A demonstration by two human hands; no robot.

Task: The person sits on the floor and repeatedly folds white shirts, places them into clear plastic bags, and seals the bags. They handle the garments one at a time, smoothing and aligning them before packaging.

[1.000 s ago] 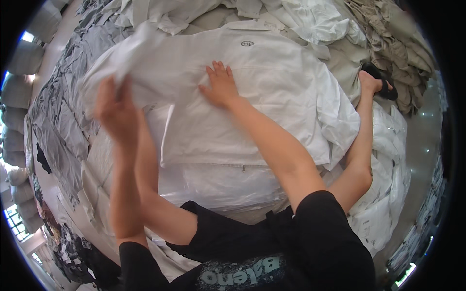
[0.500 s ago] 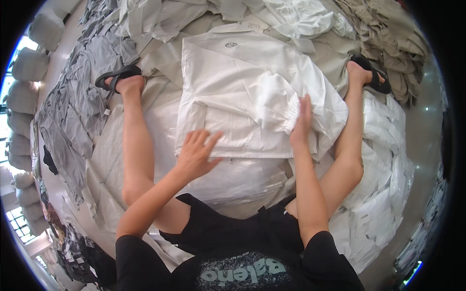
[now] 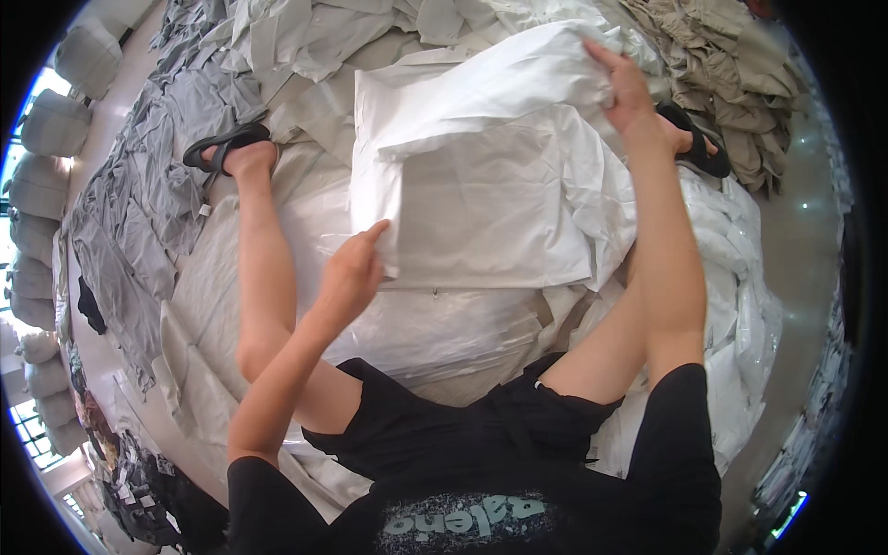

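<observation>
A white long-sleeved garment (image 3: 490,213) lies spread between my legs, its lower edge toward me. At its far right, my right hand (image 3: 629,92) is closed on the sleeve end, which is lifted and drawn across the upper part in a raised fold. Below that fold a flat white panel shows. My left hand (image 3: 351,265) is at the garment's left edge, index finger stretched out against the cloth and the other fingers partly curled, gripping nothing visible. Under the garment is a stack of clear plastic bags (image 3: 444,333).
Grey garments (image 3: 139,240) are heaped on the left, beige ones (image 3: 731,83) at the far right. Off-white cloth (image 3: 305,37) lies along the far side. Plastic-wrapped white packages (image 3: 731,268) sit beyond my right leg. Stuffed sacks (image 3: 55,120) line the left wall.
My right hand has moved away and to the right, lifting the sleeve from the garment's middle. My left hand has dropped slightly toward me, and its spread fingers have drawn in to one pointing finger.
</observation>
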